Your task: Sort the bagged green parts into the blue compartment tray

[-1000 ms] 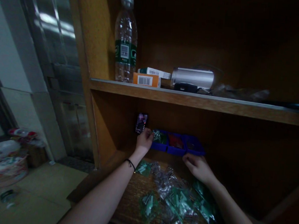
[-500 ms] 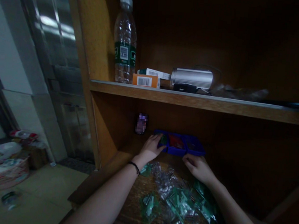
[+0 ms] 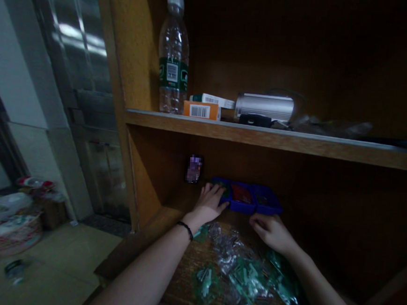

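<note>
My left hand [image 3: 209,203] lies with spread fingers on the left end of a blue compartment tray [image 3: 247,197], over its first compartment. My right hand [image 3: 270,232] rests with curled fingers at the tray's front edge, and its fingertips hide what they touch. The compartments hold small dark green and red items, too dim to identify. Below my wrists, a heap of clear plastic bags [image 3: 231,267] with green parts lies on the wooden shelf board [image 3: 176,272]. A phone [image 3: 194,169] with a blurred screen stands against the back wall, left of the tray.
On the upper wooden shelf [image 3: 261,136] stand a water bottle [image 3: 173,61], an orange box [image 3: 201,110], a silver cylinder [image 3: 264,107] and a crumpled bag [image 3: 332,127]. A steel door [image 3: 84,91] stands to the left. Bags and a basket [image 3: 7,226] lie on the floor below.
My left hand has moved from beside the phone rightward onto the tray's left end. My right hand has stayed at the tray's front edge.
</note>
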A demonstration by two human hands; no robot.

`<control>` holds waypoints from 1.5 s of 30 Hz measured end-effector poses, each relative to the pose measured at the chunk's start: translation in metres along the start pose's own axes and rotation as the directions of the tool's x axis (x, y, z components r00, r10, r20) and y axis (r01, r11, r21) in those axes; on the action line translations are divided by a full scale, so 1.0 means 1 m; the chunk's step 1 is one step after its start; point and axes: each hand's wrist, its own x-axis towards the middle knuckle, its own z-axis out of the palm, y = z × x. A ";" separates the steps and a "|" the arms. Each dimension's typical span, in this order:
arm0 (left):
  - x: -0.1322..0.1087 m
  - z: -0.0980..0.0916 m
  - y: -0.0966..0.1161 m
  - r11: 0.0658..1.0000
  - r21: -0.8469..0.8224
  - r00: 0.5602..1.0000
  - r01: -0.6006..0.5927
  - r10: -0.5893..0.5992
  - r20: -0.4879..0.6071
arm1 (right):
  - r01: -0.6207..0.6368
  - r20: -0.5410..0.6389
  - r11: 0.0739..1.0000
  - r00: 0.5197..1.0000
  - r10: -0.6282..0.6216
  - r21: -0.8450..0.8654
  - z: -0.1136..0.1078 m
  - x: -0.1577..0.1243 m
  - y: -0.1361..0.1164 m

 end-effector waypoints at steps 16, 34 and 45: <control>-0.003 -0.004 0.002 0.996 0.051 0.991 0.074 -0.079 0.104 | 0.005 0.023 1.000 1.000 -0.005 -0.012 -0.004 -0.002 -0.006; -0.011 -0.018 0.034 0.854 -0.446 0.748 -0.269 0.477 0.461 | 0.028 0.019 1.000 0.999 -0.028 0.014 -0.008 -0.004 -0.006; -0.012 -0.018 0.020 0.906 -0.373 0.862 -0.201 0.344 0.372 | 0.105 0.101 0.994 0.989 -0.104 -0.013 0.004 0.001 0.000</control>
